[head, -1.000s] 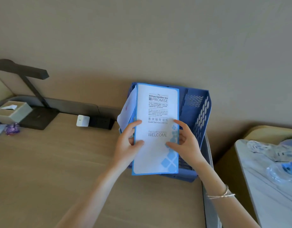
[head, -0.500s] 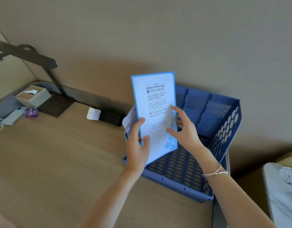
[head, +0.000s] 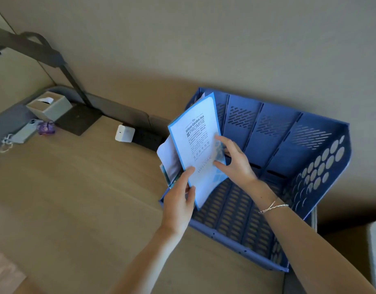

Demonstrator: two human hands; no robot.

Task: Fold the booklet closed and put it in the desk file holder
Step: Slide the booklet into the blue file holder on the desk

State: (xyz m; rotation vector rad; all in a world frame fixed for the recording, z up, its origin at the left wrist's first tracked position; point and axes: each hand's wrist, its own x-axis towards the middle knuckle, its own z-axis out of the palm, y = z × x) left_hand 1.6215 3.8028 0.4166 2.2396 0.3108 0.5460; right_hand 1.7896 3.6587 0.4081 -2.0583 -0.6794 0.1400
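A white booklet with a blue border and the word WELCOME is closed and tilted, its lower end inside the leftmost slot of the blue plastic file holder. My left hand pinches the booklet's lower left edge. My right hand holds its right edge with spread fingers. Other papers lean in the same slot behind the booklet, partly hidden by it.
The holder stands at the right end of a wooden desk against a beige wall. Further left are a white charger in a black power strip, a dark lamp base, a tissue box and a phone with a purple item.
The booklet has dropped from upright above the holder and tilted to the right into the leftmost slot. Both hands followed it down. The view shifted left and downward.
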